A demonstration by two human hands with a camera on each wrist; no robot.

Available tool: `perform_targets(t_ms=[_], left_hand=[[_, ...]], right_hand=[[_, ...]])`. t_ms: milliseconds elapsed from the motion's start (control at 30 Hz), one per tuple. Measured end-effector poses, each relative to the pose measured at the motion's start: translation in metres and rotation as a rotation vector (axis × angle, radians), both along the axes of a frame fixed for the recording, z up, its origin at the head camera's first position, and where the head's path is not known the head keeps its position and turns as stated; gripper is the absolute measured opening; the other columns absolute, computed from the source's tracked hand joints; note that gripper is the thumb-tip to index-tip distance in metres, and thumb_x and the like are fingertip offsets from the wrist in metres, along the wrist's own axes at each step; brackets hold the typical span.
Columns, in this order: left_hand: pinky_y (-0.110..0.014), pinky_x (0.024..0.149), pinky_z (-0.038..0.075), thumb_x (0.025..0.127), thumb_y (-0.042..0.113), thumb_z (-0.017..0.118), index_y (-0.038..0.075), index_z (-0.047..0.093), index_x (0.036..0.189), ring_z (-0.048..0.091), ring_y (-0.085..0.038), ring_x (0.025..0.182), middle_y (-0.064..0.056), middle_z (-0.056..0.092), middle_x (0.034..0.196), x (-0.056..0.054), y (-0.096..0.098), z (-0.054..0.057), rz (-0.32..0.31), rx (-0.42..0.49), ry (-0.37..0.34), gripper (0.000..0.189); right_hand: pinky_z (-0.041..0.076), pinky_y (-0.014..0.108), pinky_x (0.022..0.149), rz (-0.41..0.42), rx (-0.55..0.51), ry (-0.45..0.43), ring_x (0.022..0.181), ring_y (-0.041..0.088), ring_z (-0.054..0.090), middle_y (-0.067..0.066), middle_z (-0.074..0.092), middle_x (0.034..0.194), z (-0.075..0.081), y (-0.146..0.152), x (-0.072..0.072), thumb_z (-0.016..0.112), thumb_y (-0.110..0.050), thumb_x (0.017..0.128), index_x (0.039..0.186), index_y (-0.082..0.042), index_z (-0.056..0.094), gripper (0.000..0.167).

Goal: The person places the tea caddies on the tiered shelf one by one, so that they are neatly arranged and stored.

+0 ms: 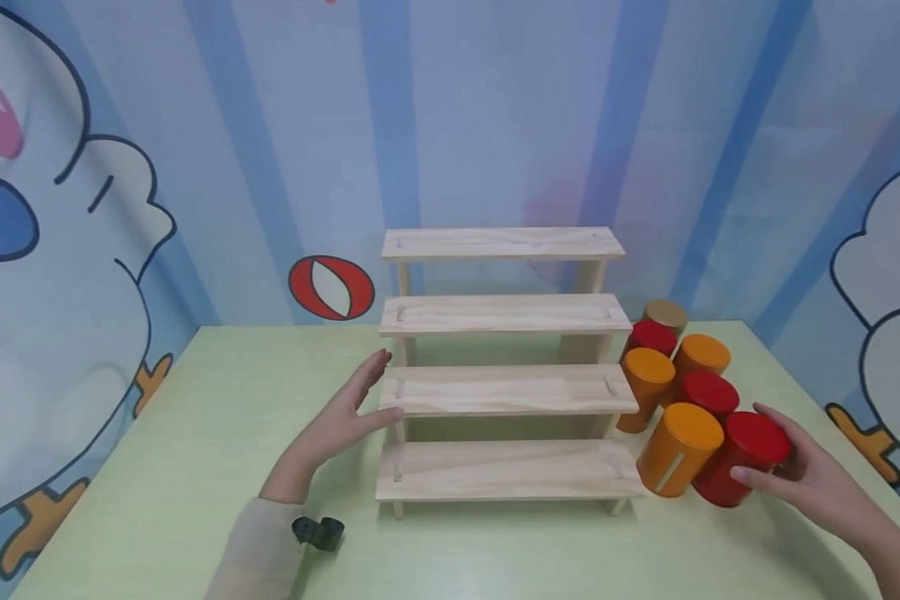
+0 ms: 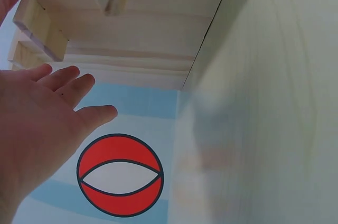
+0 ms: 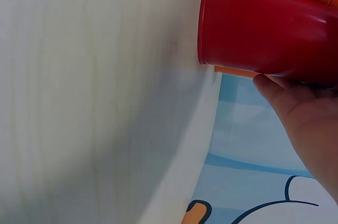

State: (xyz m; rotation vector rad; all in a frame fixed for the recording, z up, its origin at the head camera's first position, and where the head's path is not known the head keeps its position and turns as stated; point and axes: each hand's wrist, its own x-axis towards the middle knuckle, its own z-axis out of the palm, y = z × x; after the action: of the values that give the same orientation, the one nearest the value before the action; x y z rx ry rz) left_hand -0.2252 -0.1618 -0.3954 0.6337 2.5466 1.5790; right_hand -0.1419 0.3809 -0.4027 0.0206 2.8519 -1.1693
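Right-hand grip (image 1: pixel 817 479) pinches the nearest red canister (image 1: pixel 738 457), thumb on its near face, fingers partly hidden on its outer side; the canister stands upright on the desk (image 1: pixel 480 550) at the front right of a cluster; neighbours crowd its left, which is probably why the hand takes it from the right. Just beside it is an orange canister (image 1: pixel 677 454) with a pale strip down its front; behind stand two more red, two more orange and, at the back, a tan-lidded canister (image 1: pixel 666 314); bunched so, all seem within that hand's reach. Left of them is a wooden rack (image 1: pixel 510 471) of four shelves, each higher and farther back, seemingly so every level is reachable from the front. At its left end is the left hand (image 1: pixel 341 425), thumb and fingers spread, holding nothing; whether it touches the wood, I cannot tell. Beyond rises a blue striped backdrop (image 1: pixel 487 125).
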Motion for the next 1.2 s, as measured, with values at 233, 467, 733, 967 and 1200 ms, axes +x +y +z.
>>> perform_targets(t_ms=[233,467,733,967,1200], left_hand=[[-0.06,0.115,0.017,0.089,0.03,0.069,0.013,0.017,0.154,0.015,-0.035,0.147,-0.01,0.018,0.16,0.0,0.002,-0.001,-0.009,0.004,-0.016,0.085],[-0.061,0.114,0.017,0.091,0.027,0.066,0.01,0.019,0.154,0.014,-0.036,0.146,-0.012,0.018,0.159,0.001,0.002,-0.002,-0.025,0.002,-0.031,0.08],[-0.059,0.115,0.017,0.092,0.025,0.065,0.012,0.02,0.154,0.014,-0.035,0.147,-0.012,0.019,0.159,0.0,0.003,-0.003,-0.026,0.013,-0.028,0.078],[-0.054,0.117,0.016,0.092,0.026,0.066,0.014,0.02,0.154,0.016,-0.032,0.147,-0.01,0.02,0.159,0.0,0.004,-0.002,-0.034,0.024,-0.023,0.078],[-0.054,0.117,0.015,0.092,0.025,0.065,0.013,0.021,0.153,0.015,-0.033,0.147,-0.011,0.019,0.159,-0.001,0.004,-0.002,-0.034,0.023,-0.024,0.077]], right_hand=[[0.056,0.05,0.081,-0.048,0.009,-0.038,0.115,0.054,0.046,0.039,0.035,0.136,0.0,-0.001,-0.003,0.065,-0.037,0.091,0.147,0.011,0.01,0.091],[0.056,0.049,0.081,-0.064,0.027,-0.05,0.11,0.049,0.051,0.04,0.039,0.134,0.001,-0.001,-0.004,0.063,-0.039,0.092,0.144,0.013,0.017,0.086],[0.058,0.045,0.074,-0.102,0.063,0.001,0.103,0.048,0.056,0.041,0.041,0.129,0.011,0.005,-0.003,0.062,-0.038,0.093,0.142,0.015,0.02,0.083],[0.059,0.037,0.063,-0.148,0.105,0.106,0.088,0.037,0.058,0.043,0.043,0.121,0.038,0.013,0.0,0.063,-0.028,0.094,0.138,0.018,0.023,0.075],[0.044,0.007,0.056,-0.144,0.062,0.308,0.084,0.007,0.052,0.011,0.053,0.114,0.076,0.01,-0.003,0.063,-0.009,0.092,0.138,0.016,0.024,0.065]])
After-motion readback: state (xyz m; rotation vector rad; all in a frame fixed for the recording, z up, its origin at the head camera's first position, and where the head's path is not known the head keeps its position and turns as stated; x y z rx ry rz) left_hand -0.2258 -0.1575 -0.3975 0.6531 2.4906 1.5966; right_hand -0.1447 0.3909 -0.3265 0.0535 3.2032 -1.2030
